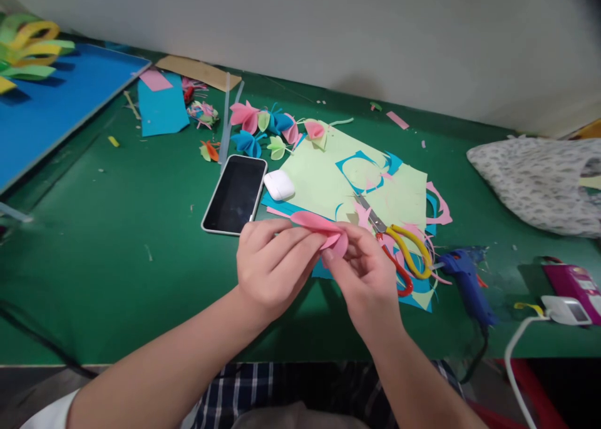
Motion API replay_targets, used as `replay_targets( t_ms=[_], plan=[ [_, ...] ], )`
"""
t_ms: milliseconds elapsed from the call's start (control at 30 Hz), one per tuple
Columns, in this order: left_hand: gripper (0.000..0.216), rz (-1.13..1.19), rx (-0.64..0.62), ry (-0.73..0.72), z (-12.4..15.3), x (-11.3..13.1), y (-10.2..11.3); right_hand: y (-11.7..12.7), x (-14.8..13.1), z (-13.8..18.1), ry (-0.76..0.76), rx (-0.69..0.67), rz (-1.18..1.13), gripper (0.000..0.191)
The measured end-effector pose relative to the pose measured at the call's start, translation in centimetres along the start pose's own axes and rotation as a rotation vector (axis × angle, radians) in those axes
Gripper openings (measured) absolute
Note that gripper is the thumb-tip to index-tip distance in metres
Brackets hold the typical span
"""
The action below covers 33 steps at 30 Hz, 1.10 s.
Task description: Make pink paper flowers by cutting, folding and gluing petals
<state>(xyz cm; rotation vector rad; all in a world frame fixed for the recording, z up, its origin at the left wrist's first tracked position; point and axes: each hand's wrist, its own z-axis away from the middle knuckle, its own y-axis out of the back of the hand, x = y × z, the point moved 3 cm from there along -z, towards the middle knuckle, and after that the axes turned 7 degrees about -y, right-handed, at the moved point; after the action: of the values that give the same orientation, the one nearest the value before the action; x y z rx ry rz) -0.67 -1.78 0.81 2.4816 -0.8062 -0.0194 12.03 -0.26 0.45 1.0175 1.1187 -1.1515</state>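
Note:
Both hands meet over the front middle of the green table, pinching a pink paper flower [315,221] with folded, rounded petals. My left hand [277,263] closes on its left side, and my right hand [364,272] grips its right edge between thumb and fingers. Just beyond lie sheets of pale green paper [319,172] with blue and pink offcuts. Scissors with yellow and red handles [413,253] rest on the scraps beside my right hand. Finished-looking paper flowers in pink [245,116], blue [248,143] and green sit farther back.
A phone [235,194] and a white earphone case [279,185] lie left of the paper. To the right are a blue glue gun [467,285], a purple box [573,285] and a patterned cloth pouch [539,181]. A blue board [79,103] bears looped paper strips at the far left.

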Motion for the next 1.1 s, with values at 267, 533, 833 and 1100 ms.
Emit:
replay_targets(
  t_ms=[267,533,833,1100],
  plan=[
    [0.019,-0.012,-0.003,0.001,0.1,-0.12,-0.04,-0.08,-0.07,0.1,0.004,-0.033,-0.045,0.026],
    [0.018,-0.007,0.007,0.007,0.07,-0.09,-0.3,-0.23,0.4,0.13,0.006,-0.063,-0.07,0.029],
    [0.021,0.053,-0.042,-0.018,0.33,-0.4,-0.36,0.2,0.54,-0.37,-0.041,-0.048,-0.108,0.015],
    [0.029,0.16,-0.071,0.028,0.45,-0.33,-0.74,0.36,0.67,-0.77,-0.167,-0.078,-0.261,0.014]
  ],
)
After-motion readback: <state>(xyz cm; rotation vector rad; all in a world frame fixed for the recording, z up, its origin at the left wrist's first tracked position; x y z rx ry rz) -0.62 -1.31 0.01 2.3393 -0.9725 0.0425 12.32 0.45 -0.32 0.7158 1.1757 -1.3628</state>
